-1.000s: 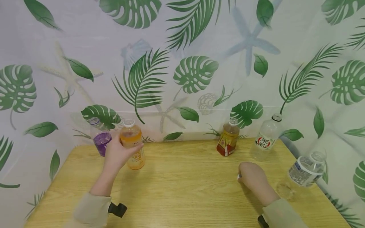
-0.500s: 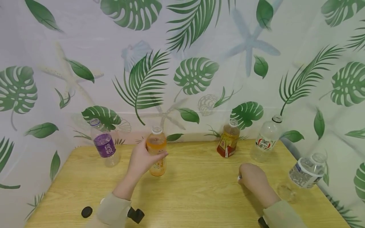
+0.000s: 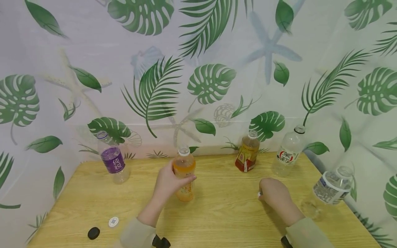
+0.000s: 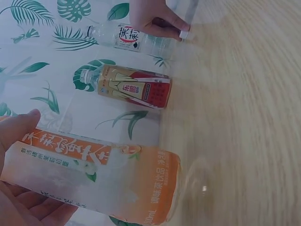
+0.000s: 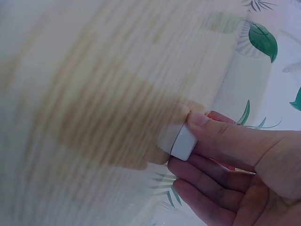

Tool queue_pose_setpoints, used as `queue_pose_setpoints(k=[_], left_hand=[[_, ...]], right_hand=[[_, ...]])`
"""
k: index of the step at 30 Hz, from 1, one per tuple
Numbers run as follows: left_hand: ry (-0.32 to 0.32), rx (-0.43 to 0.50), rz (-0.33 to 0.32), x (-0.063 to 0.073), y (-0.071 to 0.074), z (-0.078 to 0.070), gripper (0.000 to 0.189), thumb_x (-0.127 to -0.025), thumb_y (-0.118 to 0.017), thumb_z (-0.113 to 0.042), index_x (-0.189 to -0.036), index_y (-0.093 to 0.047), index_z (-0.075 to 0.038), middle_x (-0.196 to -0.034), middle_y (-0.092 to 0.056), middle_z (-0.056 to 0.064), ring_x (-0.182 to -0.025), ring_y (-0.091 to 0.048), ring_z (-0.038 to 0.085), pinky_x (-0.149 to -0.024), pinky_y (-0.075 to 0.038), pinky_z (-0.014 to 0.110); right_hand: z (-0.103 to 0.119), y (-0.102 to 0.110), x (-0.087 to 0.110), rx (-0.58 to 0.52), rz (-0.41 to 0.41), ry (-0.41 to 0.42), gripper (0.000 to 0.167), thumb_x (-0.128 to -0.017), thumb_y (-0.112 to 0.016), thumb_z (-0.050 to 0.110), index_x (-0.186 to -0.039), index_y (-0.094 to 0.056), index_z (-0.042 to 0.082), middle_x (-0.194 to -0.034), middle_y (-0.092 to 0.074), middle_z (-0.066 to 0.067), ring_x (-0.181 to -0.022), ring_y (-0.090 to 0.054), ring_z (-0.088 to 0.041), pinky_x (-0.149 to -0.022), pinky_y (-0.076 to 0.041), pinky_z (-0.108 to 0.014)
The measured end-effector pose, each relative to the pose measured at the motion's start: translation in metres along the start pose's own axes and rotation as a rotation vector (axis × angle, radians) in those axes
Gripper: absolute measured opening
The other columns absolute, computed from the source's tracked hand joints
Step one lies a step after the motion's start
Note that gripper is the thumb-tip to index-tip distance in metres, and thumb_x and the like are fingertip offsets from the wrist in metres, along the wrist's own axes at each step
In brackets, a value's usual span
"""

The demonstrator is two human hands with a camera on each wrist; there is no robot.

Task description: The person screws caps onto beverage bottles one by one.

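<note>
My left hand grips an orange-labelled drink bottle around its upper half. The bottle stands upright over the middle of the table, and the left wrist view shows its base close to the wood. At the right, my right hand pinches a small white bottle cap between thumb and fingers, low at the tabletop. Beyond that hand stand a red-and-yellow labelled bottle of dark drink and a clear bottle with a white label.
A purple-labelled clear bottle stands at the back left of the wooden table. Nearer the front left lie a black cap and a white cap. Another clear bottle stands by the right edge. A leaf-print sheet hangs behind.
My left hand has carried the orange-labelled bottle from beside the purple-labelled one rightward and nearer to me. The black and white caps have come into sight. My right hand has stayed put.
</note>
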State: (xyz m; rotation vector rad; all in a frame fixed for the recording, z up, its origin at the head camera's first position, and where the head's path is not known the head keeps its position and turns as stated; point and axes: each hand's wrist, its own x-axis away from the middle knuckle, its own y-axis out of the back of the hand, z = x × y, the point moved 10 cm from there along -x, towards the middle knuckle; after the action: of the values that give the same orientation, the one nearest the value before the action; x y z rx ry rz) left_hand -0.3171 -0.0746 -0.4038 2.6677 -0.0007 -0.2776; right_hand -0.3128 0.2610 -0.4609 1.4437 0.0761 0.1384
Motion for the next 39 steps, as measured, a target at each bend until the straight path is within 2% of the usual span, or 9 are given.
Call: queue_pose_setpoints(k=[7,15,22,39], left_hand=[[0.01,0.01,0.018,0.004,-0.012,0.005,0.067,-0.08,-0.095,-0.025,-0.135,-0.064,-0.004,-0.129,-0.074,0.014,-0.121,-0.071,0.036,-0.102,-0.06,0.054],[-0.001,0.025,0.058,0.008,-0.027,0.0,0.064,-0.079,-0.096,-0.023,-0.133,-0.066,-0.007,-0.127,-0.075,0.013,-0.119,-0.071,0.034,-0.1,-0.061,0.052],[-0.014,0.051,0.1,0.012,-0.042,-0.001,0.065,-0.081,-0.095,-0.023,-0.134,-0.064,-0.004,-0.127,-0.075,0.014,-0.118,-0.072,0.035,-0.1,-0.061,0.052],[-0.038,0.069,0.099,0.019,-0.052,0.0,0.067,-0.08,-0.095,-0.02,-0.136,-0.062,-0.004,-0.13,-0.074,0.015,-0.122,-0.071,0.037,-0.104,-0.059,0.055]], right_hand=[[0.003,0.001,0.002,-0.001,-0.006,0.006,0.025,-0.076,-0.092,0.009,-0.073,-0.067,0.01,-0.073,-0.067,-0.001,-0.067,-0.06,-0.017,-0.062,-0.055,-0.038],[0.004,0.0,0.002,-0.001,-0.002,0.013,0.023,-0.077,-0.091,0.009,-0.074,-0.068,0.01,-0.074,-0.068,-0.001,-0.068,-0.063,-0.018,-0.062,-0.056,-0.039],[0.001,0.0,0.001,-0.024,-0.012,0.006,0.022,-0.075,-0.088,0.007,-0.073,-0.067,0.011,-0.073,-0.067,-0.001,-0.068,-0.061,-0.018,-0.063,-0.055,-0.04],[0.0,0.0,0.003,-0.022,-0.006,-0.02,0.019,-0.081,-0.085,0.006,-0.074,-0.068,0.01,-0.074,-0.067,-0.001,-0.067,-0.061,-0.018,-0.062,-0.056,-0.04]])
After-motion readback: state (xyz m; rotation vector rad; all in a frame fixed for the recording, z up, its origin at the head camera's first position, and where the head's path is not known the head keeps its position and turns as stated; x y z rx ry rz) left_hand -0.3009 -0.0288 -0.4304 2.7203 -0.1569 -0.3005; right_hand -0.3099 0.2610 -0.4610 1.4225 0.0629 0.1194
